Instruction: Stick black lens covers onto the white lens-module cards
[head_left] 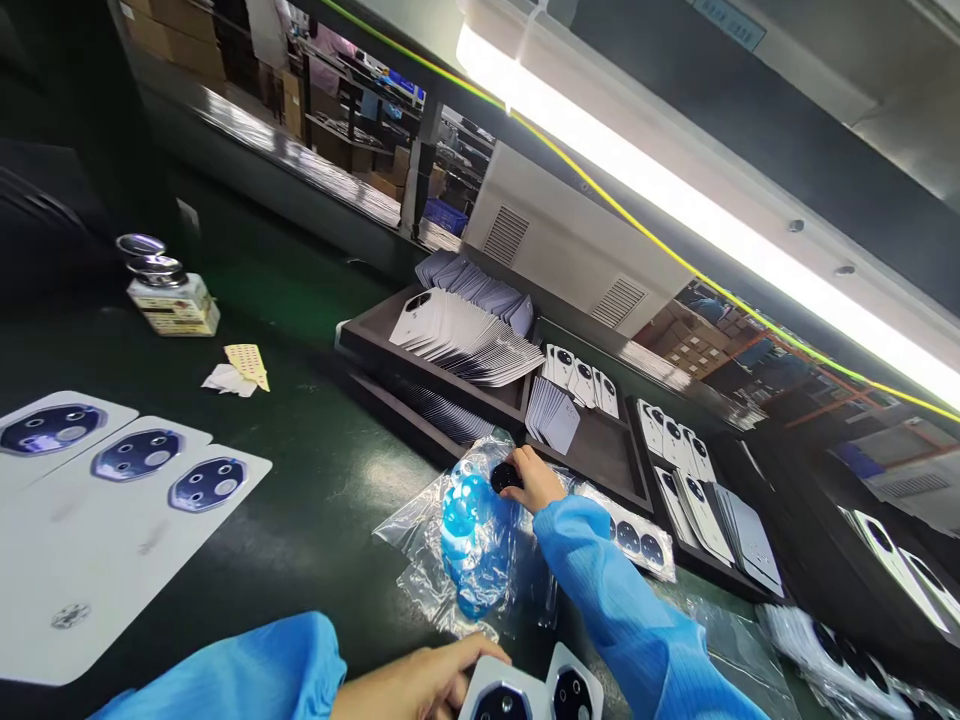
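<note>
My right hand [538,478] pinches a black round disc [505,478], which looks like a camera lens cover, between thumb and fingers. Under it lies a clear plastic bag [420,530] with blue round film pieces [466,510]. At the bottom edge my left hand [420,685] is closed on the side of a white phone back panel [487,672] with a dark camera area; its lower fingers are partly cut off. A second white panel [561,668] sits right beside that one. Three larger-looking white panels [127,540] lie on the left of the bench.
Dark trays [375,345] hold fanned white panels [465,335] and grey cards [551,415]. Bagged lens covers [637,540] lie right of my right hand. A pump-top bottle [174,300] and a yellow sticker sheet [246,366] stand at left. A lamp [675,190] hangs low overhead.
</note>
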